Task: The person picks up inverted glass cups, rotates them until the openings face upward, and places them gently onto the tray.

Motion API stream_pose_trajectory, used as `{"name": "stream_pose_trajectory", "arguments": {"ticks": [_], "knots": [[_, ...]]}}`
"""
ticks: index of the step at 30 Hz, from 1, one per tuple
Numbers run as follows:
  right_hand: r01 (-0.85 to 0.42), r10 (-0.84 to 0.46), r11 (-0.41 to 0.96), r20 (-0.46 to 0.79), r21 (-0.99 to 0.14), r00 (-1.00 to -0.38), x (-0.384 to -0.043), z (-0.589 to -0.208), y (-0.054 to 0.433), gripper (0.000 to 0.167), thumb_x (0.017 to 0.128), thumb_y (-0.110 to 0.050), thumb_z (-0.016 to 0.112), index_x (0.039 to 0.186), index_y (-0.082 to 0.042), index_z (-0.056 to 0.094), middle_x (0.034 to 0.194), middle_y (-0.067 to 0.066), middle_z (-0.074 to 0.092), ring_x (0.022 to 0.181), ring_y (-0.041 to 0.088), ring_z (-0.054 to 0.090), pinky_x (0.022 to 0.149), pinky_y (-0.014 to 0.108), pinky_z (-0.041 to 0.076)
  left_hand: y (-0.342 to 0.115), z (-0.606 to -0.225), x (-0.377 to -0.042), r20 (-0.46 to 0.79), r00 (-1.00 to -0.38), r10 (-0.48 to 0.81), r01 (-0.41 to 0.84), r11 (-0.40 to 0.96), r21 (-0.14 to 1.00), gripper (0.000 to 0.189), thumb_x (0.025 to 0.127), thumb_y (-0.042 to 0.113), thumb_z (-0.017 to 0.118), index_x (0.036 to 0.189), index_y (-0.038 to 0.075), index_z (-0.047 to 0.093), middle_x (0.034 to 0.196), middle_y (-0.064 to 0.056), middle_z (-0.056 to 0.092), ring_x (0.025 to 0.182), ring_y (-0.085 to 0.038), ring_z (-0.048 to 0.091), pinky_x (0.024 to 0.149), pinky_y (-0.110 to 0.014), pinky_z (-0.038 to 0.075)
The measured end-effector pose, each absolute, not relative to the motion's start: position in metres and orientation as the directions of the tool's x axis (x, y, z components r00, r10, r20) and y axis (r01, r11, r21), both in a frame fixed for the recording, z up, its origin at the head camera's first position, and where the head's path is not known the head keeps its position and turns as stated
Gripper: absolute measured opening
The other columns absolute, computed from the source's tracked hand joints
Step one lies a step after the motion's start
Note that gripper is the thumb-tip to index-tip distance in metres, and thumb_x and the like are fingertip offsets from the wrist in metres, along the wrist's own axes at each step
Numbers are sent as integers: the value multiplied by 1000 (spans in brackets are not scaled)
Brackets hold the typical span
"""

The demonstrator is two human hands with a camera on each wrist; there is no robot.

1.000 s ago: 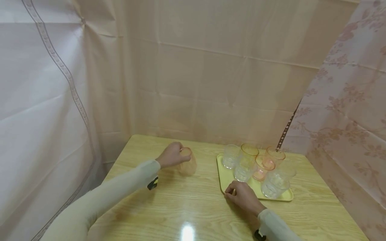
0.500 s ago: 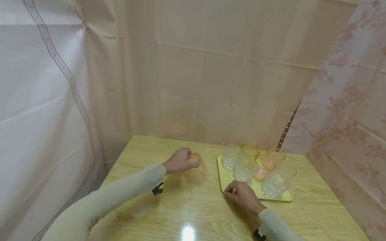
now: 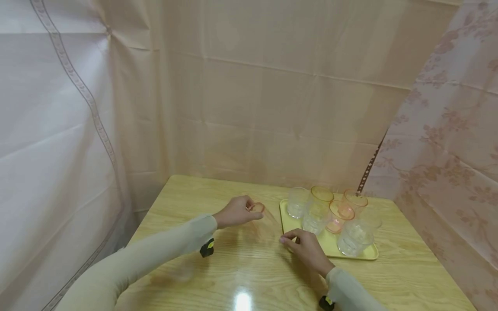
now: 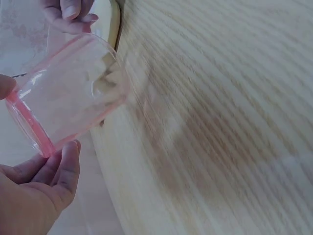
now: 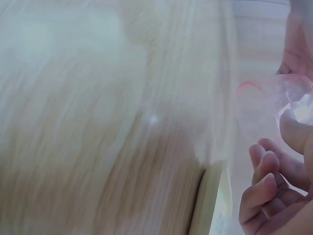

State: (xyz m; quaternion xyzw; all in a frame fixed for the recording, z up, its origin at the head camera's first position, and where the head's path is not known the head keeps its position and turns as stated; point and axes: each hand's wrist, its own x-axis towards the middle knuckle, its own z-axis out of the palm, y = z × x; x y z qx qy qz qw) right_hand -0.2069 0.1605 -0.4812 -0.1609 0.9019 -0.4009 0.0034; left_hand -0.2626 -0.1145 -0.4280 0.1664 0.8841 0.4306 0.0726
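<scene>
My left hand (image 3: 235, 211) pinches a clear pink-orange drinking glass (image 4: 73, 93) by its pink-ringed end, thumb on one side and fingertips on the other. In the left wrist view the glass tilts above the wooden tabletop, and its far end points toward my right hand (image 3: 307, 250). That right hand, fingers loosely bent and holding nothing, is just in front of the left edge of a yellow tray (image 3: 285, 218). In the right wrist view, its thumb and fingers (image 5: 264, 191) are close to the glass; whether they touch it cannot be told.
Several glasses stand on the tray: clear ones such as the front glass (image 3: 355, 237), a yellow-rimmed glass (image 3: 322, 203) and two orange ones, including the middle orange glass (image 3: 337, 218). Curtains (image 3: 272, 108) hang behind and beside the wooden table (image 3: 218, 276).
My left hand has carried the glass rightward and slightly nearer, toward the tray. My right hand has shifted a little left and up from the tray's front left corner.
</scene>
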Motion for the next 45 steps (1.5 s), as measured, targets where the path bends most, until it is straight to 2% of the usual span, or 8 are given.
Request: {"name": "stream_pose_trajectory", "arguments": {"ticks": [7, 12, 19, 23, 27, 35, 40, 45], "knots": [[-15, -228, 384, -79, -923, -970, -210, -473, 158, 37, 97, -36, 72, 113, -3, 75, 97, 14, 72, 58, 11, 44, 51, 24, 38, -110, -427, -260, -2, -929, 370, 213, 540, 814, 44, 88, 49, 77, 104, 11, 61, 105, -3, 62, 91, -20, 61, 74, -36, 53], [60, -206, 283, -121, -957, -971, -210, -466, 162, 40, 96, -35, 73, 116, 0, 72, 104, 15, 71, 61, 12, 46, 53, 25, 39, -112, -427, -260, 0, -916, 401, 230, 525, 819, 44, 90, 47, 77, 107, 9, 61, 104, -2, 63, 93, -19, 61, 77, -37, 53], [71, -168, 204, -107, -976, -980, -214, -460, 168, 40, 95, -34, 74, 118, -1, 71, 104, 11, 71, 59, 13, 44, 55, 27, 41, -119, -429, -257, -27, -865, 501, 259, 493, 830, 54, 88, 48, 79, 120, 8, 63, 108, -1, 65, 97, -15, 62, 84, -36, 54], [70, -172, 170, -99, -983, -980, -215, -455, 168, 44, 94, -32, 76, 119, 3, 70, 101, 8, 70, 58, 12, 43, 56, 25, 40, -120, -430, -254, -27, -850, 526, 269, 478, 836, 51, 90, 42, 79, 123, 8, 61, 116, -4, 64, 102, -14, 61, 89, -37, 53], [65, -193, 171, -98, -983, -976, -215, -454, 168, 44, 94, -31, 76, 119, 4, 69, 102, 8, 71, 59, 12, 42, 57, 25, 40, -121, -430, -253, -24, -845, 534, 270, 465, 843, 49, 89, 39, 80, 124, 9, 61, 117, -3, 64, 103, -15, 62, 88, -36, 54], [11, -206, 224, -59, -975, -977, -216, -448, 172, 41, 93, -31, 77, 116, 3, 70, 99, 7, 70, 61, 12, 42, 56, 24, 38, -119, -438, -254, -29, -835, 550, 275, 462, 843, 46, 85, 41, 84, 119, 16, 65, 110, 3, 65, 100, -14, 63, 86, -35, 54], [-62, -223, 326, -13, -943, -975, -215, -445, 176, 34, 93, -34, 77, 111, -5, 74, 101, 7, 70, 78, 17, 51, 65, 30, 46, -116, -445, -255, -20, -826, 563, 309, 482, 820, 48, 85, 39, 85, 121, 13, 67, 109, 5, 66, 99, -12, 63, 86, -33, 54], [-141, -249, 382, 45, -913, -967, -214, -442, 177, 28, 94, -32, 76, 108, -8, 75, 99, 15, 68, 71, 17, 49, 62, 28, 44, -111, -448, -255, -16, -825, 565, 324, 495, 806, 57, 85, 36, 86, 129, 8, 65, 110, 3, 66, 99, -15, 64, 85, -30, 54]]}}
